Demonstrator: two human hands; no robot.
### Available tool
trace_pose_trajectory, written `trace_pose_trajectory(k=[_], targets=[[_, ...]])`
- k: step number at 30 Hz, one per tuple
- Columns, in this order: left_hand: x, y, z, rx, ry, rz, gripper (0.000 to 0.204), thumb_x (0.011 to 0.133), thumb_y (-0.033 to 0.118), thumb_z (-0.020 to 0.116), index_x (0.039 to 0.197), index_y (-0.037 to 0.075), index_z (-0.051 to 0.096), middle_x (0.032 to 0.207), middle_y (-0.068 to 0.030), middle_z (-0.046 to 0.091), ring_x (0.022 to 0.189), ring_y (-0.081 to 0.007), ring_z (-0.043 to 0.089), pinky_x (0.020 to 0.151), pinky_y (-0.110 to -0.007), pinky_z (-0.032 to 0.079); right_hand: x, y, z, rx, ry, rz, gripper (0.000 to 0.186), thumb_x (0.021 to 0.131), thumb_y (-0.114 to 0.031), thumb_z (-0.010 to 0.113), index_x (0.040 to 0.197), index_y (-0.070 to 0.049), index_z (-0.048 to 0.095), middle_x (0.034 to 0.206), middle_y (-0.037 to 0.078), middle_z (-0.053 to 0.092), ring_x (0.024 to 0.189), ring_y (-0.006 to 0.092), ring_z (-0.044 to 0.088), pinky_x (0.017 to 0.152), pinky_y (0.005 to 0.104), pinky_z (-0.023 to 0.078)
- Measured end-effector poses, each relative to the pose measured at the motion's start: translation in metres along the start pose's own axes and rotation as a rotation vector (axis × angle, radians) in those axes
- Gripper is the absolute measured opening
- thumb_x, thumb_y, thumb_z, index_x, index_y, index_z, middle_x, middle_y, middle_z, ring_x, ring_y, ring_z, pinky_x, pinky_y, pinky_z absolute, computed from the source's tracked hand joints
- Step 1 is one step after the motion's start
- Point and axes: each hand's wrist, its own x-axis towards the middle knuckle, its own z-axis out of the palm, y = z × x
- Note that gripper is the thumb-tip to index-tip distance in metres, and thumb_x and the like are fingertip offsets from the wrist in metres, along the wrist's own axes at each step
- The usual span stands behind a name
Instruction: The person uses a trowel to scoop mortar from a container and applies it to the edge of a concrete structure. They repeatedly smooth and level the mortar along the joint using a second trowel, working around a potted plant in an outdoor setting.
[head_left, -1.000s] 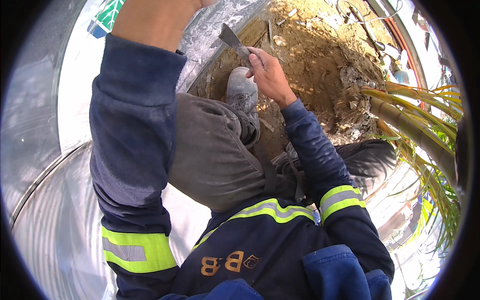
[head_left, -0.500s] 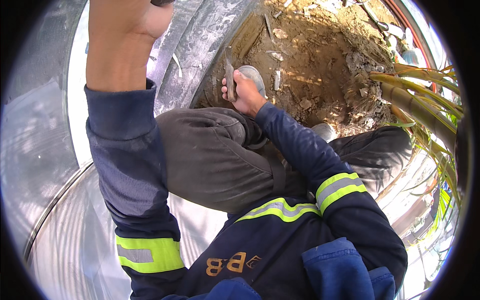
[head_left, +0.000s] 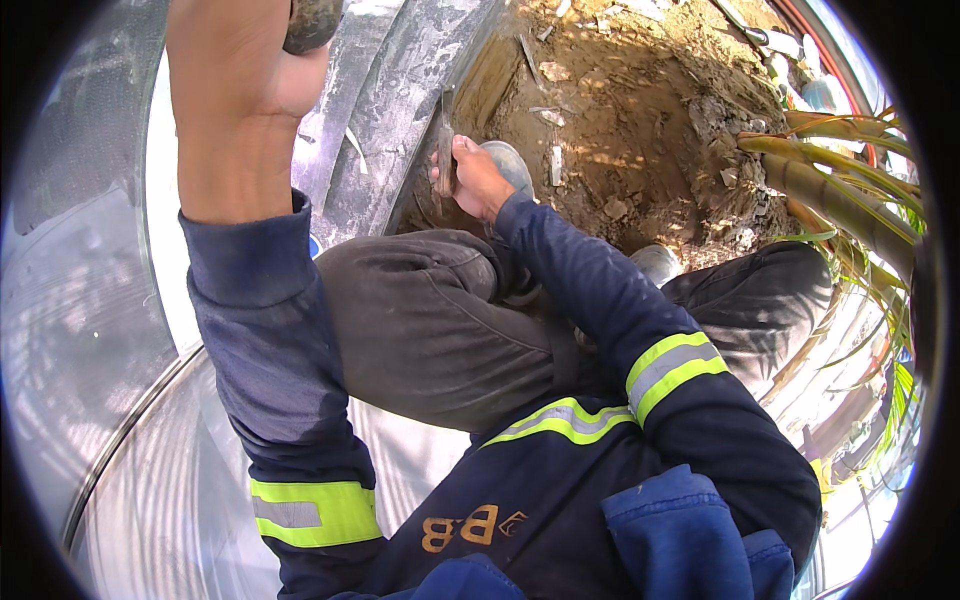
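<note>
Trowel [head_left: 445, 140], a flat grey metal blade with a worn, dull face, stands nearly upright in the right hand [head_left: 475, 180], whose fingers are curled tight round its lower part; the blade's tip points up along the edge of the curved metal wall [head_left: 400, 120]. That wall is ribbed, silvery sheet, streaked with dried grey smears, and it bends round the left side of a patch of dry brown soil [head_left: 640, 120]. The soil is crumbly and lumpy, strewn with pale chips, small stones and bits of stick. The trowel sits right where wall and soil meet, near the soil's left edge.

High up by the top edge, the left hand [head_left: 240, 90] is closed around a dark, rounded, rough-looking object [head_left: 312, 22]; only its lower end shows, so what it is cannot be told. Both sleeves are dark blue cloth with yellow and grey reflective bands [head_left: 675, 365]. Dusty grey trousers cover a bent knee [head_left: 430, 310] just below the right hand, and a scuffed grey shoe [head_left: 510, 165] rests on the soil just beside that hand.

At the soil's right edge rise thick yellow-green palm stalks [head_left: 840, 190] with narrow leaves. A small blue patch [head_left: 316, 246], perhaps a sticker, peeks out beside the left sleeve on the wall.
</note>
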Motion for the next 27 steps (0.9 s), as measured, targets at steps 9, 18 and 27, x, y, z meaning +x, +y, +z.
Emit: trace_pose_trajectory(k=[9,18,27], targets=[[0.002,-0.008,0.003,0.040,0.002,0.081,0.030,0.094,0.021,0.074,0.113,-0.001,0.066,0.091,-0.0082,0.067,0.065,-0.0124,0.064,0.051,-0.024,0.051,0.043,-0.083,-0.013,-0.119,0.064,-0.157,0.028,0.114,-0.031,0.036,0.118,-0.008,0.052,0.096,0.007,0.061,0.074,0.0187,0.059,0.068,0.0364,0.055],[0.003,-0.002,0.008,0.021,0.006,0.039,0.025,0.094,0.021,0.075,0.106,0.000,0.067,0.088,-0.0071,0.067,0.063,-0.0122,0.064,0.050,-0.024,0.051,0.042,-0.159,-0.040,-0.254,0.105,-0.286,0.028,0.114,-0.030,0.037,0.117,-0.006,0.052,0.096,0.006,0.063,0.072,0.0162,0.059,0.066,0.0350,0.054],[0.013,-0.012,0.010,0.107,-0.020,-0.038,0.025,0.096,0.023,0.072,0.105,0.000,0.068,0.084,-0.0047,0.066,0.061,-0.0095,0.062,0.050,-0.023,0.050,-0.049,-0.129,-0.036,-0.367,0.124,-0.499,0.028,0.112,-0.031,0.046,0.113,-0.005,0.056,0.091,0.005,0.065,0.069,0.0104,0.058,0.060,0.0271,0.050]])
